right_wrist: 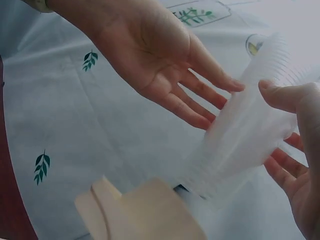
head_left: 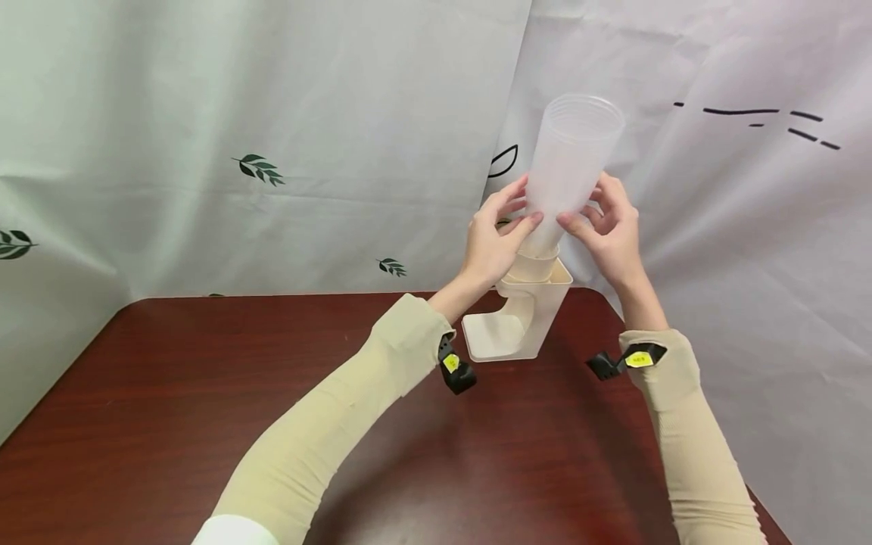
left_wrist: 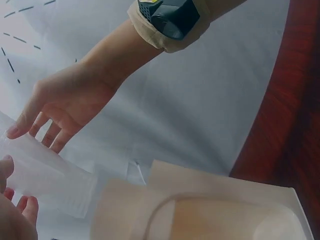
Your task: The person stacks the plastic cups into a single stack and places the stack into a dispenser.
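Observation:
Both hands hold a frosted, see-through plastic tube [head_left: 575, 155], ribbed at its ends, tilted with its round open end up. My left hand [head_left: 493, 235] grips the lower part from the left, thumb in front and fingers behind. From the other side my right hand [head_left: 613, 227] grips it at about the same height, its thumb [right_wrist: 282, 97] lying along the wall in the right wrist view. Below is a cream stand [head_left: 545, 318] with a round collar [head_left: 534, 266] on top and a flat foot. The tube's lower end [left_wrist: 82, 197] is close over the collar.
The stand is near the back right edge of a dark red wooden table [head_left: 272, 393]. Behind and to the right hangs a pale curtain [head_left: 327, 136] with leaf prints. A black wrist camera [head_left: 458, 371] is strapped over each beige sleeve.

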A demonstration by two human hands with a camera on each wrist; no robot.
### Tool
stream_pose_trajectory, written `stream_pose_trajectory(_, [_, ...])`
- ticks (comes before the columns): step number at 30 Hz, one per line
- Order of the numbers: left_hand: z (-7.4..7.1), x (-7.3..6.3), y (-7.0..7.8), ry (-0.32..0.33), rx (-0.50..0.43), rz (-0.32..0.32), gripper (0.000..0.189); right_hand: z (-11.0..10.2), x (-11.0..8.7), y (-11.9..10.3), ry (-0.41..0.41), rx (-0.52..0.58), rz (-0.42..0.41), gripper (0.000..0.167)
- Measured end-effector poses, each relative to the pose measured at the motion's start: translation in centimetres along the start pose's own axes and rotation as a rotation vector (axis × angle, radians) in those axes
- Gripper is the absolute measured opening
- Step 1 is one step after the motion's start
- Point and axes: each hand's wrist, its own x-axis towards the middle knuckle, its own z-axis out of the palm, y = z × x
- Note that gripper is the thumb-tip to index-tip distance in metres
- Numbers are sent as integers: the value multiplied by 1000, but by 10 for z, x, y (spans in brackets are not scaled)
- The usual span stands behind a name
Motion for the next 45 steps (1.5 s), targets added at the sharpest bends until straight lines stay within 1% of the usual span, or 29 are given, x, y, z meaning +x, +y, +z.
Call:
stream_pose_trajectory(4, [-2, -1, -9, -18, 3, -19, 53, 0, -1, 10, -21, -30, 29, 58])
stream_pose_trajectory(8, [-5, -4, -14, -54, 24, -68, 55, 0, -6, 18, -32, -49, 77, 62])
stream_pose_trajectory(12, [-7, -5, -18, -92, 39, -112, 56, -1, -9, 23, -27, -67, 127, 62])
stream_pose_trajectory(20, [-12, -7, -29, -161, 121, -136, 55, -1, -18, 34, -5, -43, 200, 62])
stream_pose_trajectory(24, [-14, -9, -31, -189, 218, -159, 58, -1, -23, 39, -20, -101, 239, 60])
stream_pose_trajectory(26, [-15, -9, -31, -194, 265, -164, 59, -1, -25, 40, -32, -154, 254, 60])
stream_pose_trajectory(29, [-14, -9, -32, -211, 300, -171, 60, -2, -28, 40, -45, -247, 264, 60])
stream_pose_trajectory(31, [-14, -9, -34, -222, 319, -175, 60, -1, -29, 37, -54, -304, 271, 60])
stream_pose_trajectory(34, [-14, -9, -36, -232, 381, -179, 61, 3, -30, 25, -77, -370, 285, 59])
stream_pose_trajectory(38, [-14, -10, -39, -225, 452, -180, 61, 5, -33, 15, -116, -408, 330, 61])
stream_pose_trajectory(42, [-13, -11, -41, -229, 485, -182, 56, -2, -36, 29, -146, -427, 378, 64])
stream_pose_trajectory(45, [-12, -11, -41, -244, 498, -186, 55, -9, -39, 42, -154, -437, 387, 62])
